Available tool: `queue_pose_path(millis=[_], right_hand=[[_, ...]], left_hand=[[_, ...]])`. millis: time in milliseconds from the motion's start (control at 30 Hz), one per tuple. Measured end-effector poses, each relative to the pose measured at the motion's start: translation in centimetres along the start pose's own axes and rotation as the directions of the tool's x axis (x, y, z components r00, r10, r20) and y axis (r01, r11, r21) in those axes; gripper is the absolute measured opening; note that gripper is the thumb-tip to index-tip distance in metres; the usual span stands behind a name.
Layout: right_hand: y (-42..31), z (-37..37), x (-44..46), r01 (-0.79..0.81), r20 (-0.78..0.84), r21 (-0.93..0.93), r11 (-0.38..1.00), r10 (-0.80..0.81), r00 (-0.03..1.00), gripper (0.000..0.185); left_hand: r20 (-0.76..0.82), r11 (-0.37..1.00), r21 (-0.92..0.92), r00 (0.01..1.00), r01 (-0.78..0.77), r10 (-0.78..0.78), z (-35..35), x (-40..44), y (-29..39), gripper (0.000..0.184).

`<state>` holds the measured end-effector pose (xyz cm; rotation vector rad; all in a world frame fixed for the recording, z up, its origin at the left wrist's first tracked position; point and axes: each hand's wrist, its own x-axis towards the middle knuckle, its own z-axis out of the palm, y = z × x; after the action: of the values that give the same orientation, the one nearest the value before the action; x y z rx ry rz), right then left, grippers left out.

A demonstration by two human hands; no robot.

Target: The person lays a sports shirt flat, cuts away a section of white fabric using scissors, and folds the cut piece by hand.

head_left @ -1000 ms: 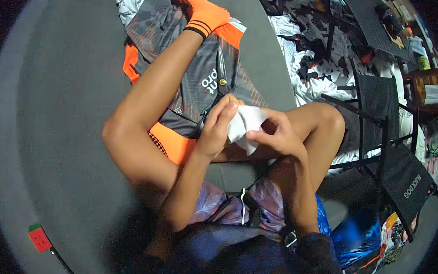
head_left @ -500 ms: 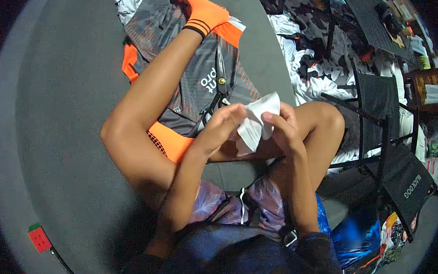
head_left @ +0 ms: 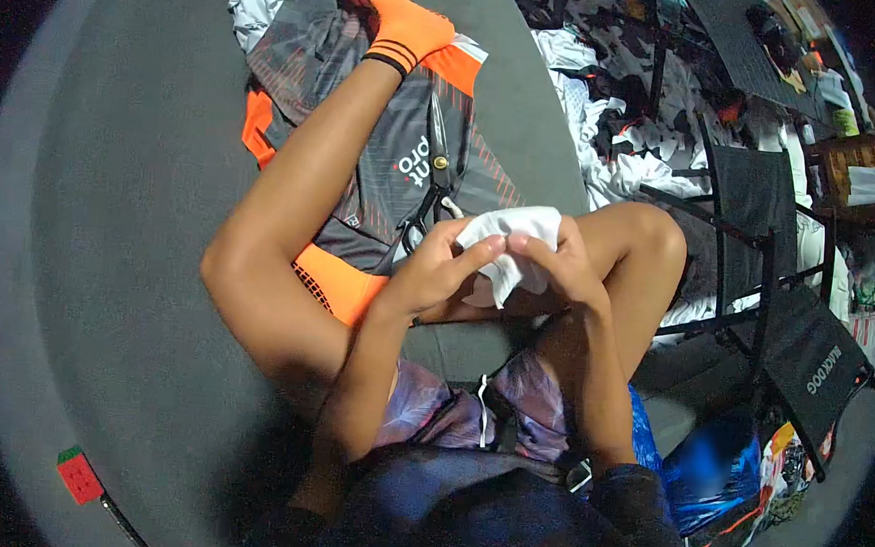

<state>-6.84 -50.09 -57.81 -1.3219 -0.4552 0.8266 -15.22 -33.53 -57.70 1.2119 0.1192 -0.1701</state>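
Observation:
A small white piece of cloth [head_left: 516, 222] is stretched between my two hands, above my lap. My left hand [head_left: 446, 266] pinches its left part and my right hand [head_left: 564, 265] grips the right, both thumbs pressed on it near the middle. One corner of the cloth hangs down below the thumbs. Just beyond my left hand, black-handled scissors [head_left: 440, 163] lie on a dark grey and orange garment [head_left: 381, 210], blades pointing away from me. The garment is spread flat on the grey surface, partly under my leg.
White cloth is bunched at the far end [head_left: 258, 7]. To the right stand black folding chairs [head_left: 753, 198], with heaps of white and dark fabric [head_left: 626, 135] behind them. A blue bag [head_left: 711, 471] sits at lower right. A red-and-green item [head_left: 78, 477] with a black strap lies at lower left.
My hands have come closer together, and both thumbs now press on the cloth. Its upper edge has spread out between the fingers. The scissors and garment are unchanged.

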Motion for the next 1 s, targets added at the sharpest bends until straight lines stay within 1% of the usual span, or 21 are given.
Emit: queue_pose_path(millis=[67, 100, 200, 233, 333, 367, 467, 500, 533, 600, 633, 667, 733, 767, 867, 900, 933, 1000], right_hand=[[0.3, -0.6, -0.1, -0.071, -0.041, 0.074, 0.995, 0.075, 0.996, 0.020], [0.3, -0.6, -0.2, -0.072, -0.043, 0.074, 0.995, 0.076, 0.996, 0.020], [0.0, -0.3, -0.1, 0.032, -0.185, 0.142, 0.989, -0.005, 0.983, 0.018], [-0.1, -0.1, 0.0, 0.032, -0.184, 0.142, 0.989, -0.005, 0.983, 0.018], [0.0, 0.2, 0.4, 0.055, -0.311, 0.191, 0.980, 0.007, 0.950, 0.020], [0.0, 0.3, 0.5, 0.053, -0.311, 0.190, 0.980, 0.009, 0.950, 0.020], [0.1, 0.3, 0.9, 0.096, -0.364, 0.172, 0.980, -0.027, 0.931, 0.024], [0.3, 0.2, 0.9, 0.095, -0.365, 0.171, 0.981, -0.026, 0.931, 0.024], [0.7, 0.1, 1.0, 0.057, -0.303, 0.211, 0.976, 0.010, 0.953, 0.023], [1.2, 0.1, 1.1, -0.023, -0.176, 0.284, 0.958, 0.076, 0.982, 0.023], [1.1, 0.1, 0.9, -0.024, -0.177, 0.284, 0.958, 0.077, 0.981, 0.023], [0.8, 0.3, 0.6, -0.035, -0.135, 0.288, 0.957, 0.077, 0.988, 0.024], [0.3, 0.8, 0.4, -0.058, -0.040, 0.293, 0.954, 0.073, 0.997, 0.028], [0.3, 0.8, 0.4, -0.059, -0.033, 0.294, 0.954, 0.072, 0.997, 0.028], [0.1, 0.5, 0.4, 0.055, -0.014, -0.012, 0.998, -0.055, 0.998, 0.033], [0.1, 0.5, 0.4, 0.055, -0.015, -0.013, 0.998, -0.055, 0.998, 0.033], [0.2, 0.5, 0.4, 0.050, -0.043, -0.024, 0.998, -0.051, 0.998, 0.033], [0.4, 0.5, 0.3, 0.037, -0.099, -0.045, 0.998, -0.041, 0.994, 0.031]], left_hand=[[0.025, 1.000, -0.014, 1.000, 0.002, -0.002, 0.3, -0.3, 0.4, 0.031], [0.039, 1.000, -0.021, 0.999, 0.004, -0.003, 0.4, -0.3, 0.5, 0.030], [0.023, 0.999, -0.031, 0.999, -0.033, 0.034, 0.4, -0.2, 0.7, 0.029], [0.013, 0.998, -0.033, 0.998, -0.053, 0.053, 0.3, -0.1, 0.8, 0.028], [0.053, 0.995, -0.017, 0.994, -0.095, 0.096, -0.2, 0.0, 0.6, 0.027], [0.074, 0.993, -0.011, 0.990, -0.117, 0.117, -0.2, 0.0, 0.5, 0.026], [0.073, 0.992, 0.009, 0.989, -0.128, 0.127, -0.2, 0.2, 0.2, 0.025], [0.068, 0.991, 0.020, 0.989, -0.132, 0.131, -0.2, 0.3, 0.2, 0.025], [0.067, 0.991, 0.019, 0.989, -0.132, 0.131, -0.1, 0.1, 0.1, 0.025], [-0.038, 0.993, -0.034, 0.993, -0.116, 0.115, 0.4, -0.4, -0.1, 0.025], [-0.090, 0.992, -0.061, 0.991, -0.109, 0.104, 0.6, -0.5, -0.2, 0.025], [-0.091, 0.992, -0.062, 0.991, -0.107, 0.101, 0.7, -0.5, -0.3, 0.025], [-0.128, 0.981, -0.169, 0.989, -0.097, 0.076, 0.9, -0.3, -0.4, 0.026], [-0.147, 0.971, -0.220, 0.987, -0.096, 0.064, 0.9, -0.2, -0.5, 0.026], [-0.152, 0.962, -0.259, 0.987, -0.083, 0.044, 0.9, 0.0, -0.7, 0.028], [-0.148, 0.957, -0.282, 0.988, -0.073, 0.031, 1.0, 0.2, -0.7, 0.028], [-0.148, 0.956, -0.283, 0.989, -0.072, 0.031, 1.2, 0.3, -0.8, 0.028], [-0.103, 0.990, -0.042, 0.986, -0.138, 0.133, 1.5, 0.5, -1.0, 0.032]])
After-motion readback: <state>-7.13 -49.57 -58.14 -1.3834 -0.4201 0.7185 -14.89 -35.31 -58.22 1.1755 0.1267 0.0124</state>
